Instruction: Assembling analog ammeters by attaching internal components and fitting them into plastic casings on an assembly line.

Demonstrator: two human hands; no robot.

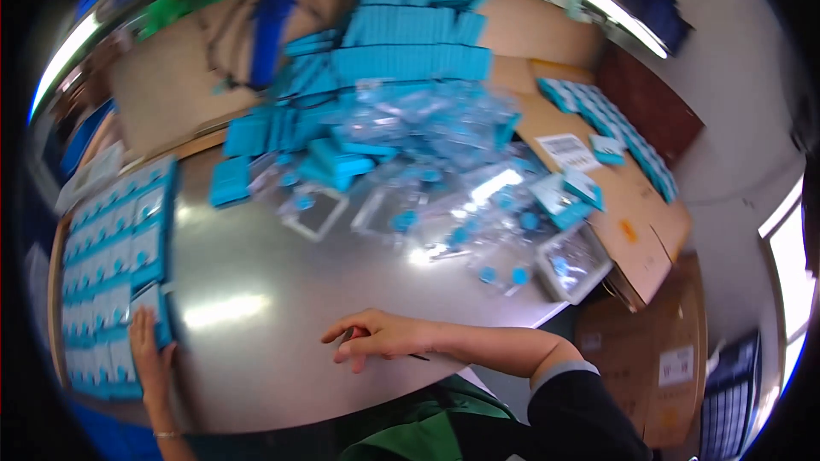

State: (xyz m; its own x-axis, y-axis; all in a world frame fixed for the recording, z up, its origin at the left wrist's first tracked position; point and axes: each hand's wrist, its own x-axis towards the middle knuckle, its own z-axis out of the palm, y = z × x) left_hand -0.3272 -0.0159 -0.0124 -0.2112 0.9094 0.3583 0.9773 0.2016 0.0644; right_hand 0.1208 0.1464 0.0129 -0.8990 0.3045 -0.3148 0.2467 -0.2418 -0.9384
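My left hand [152, 357] is at the left end of the table, its fingers on the white top of a small teal-and-white box [152, 303] and its thumb along the right side. This box sits tilted at the right edge of a tray-like block of similar boxes [113, 265], laid in rows. Over the bare metal near the table's front edge hovers my right hand [380, 337]. Its fingers are loosely bent and apart, with nothing visible between them.
Stacked teal boxes [410, 64] rise at the back of the metal table [256, 256]. Before them lie a heap of clear plastic packs [427, 124] and loose packs with blue round parts. At the right, a cardboard surface [636, 235] bears more teal boxes [619, 124]. A carton [632, 367] stands below.
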